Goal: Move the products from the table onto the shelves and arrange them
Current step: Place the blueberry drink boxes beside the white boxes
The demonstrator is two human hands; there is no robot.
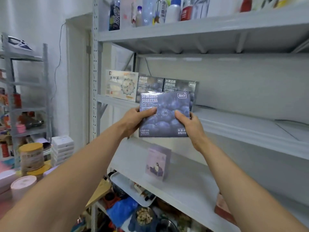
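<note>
Head view. Item held: blue-violet flat carton printed with blueberries (164,114), upright, face to camera, in the air just before the front edge of the grey metal middle shelf (242,126). Grip: left hand (135,121) clasps its left edge, thumb on the front; right hand (190,124) clasps the right edge likewise. At the back of that shelf — two matching blueberry cartons (149,88) standing side by side, with a white printed box (121,85) to their left. Shelf below: one pale lilac upright box (158,162). Top shelf: row of plastic bottles (150,10). Far left — stacked round yellow-lidded tins (31,158).
</note>
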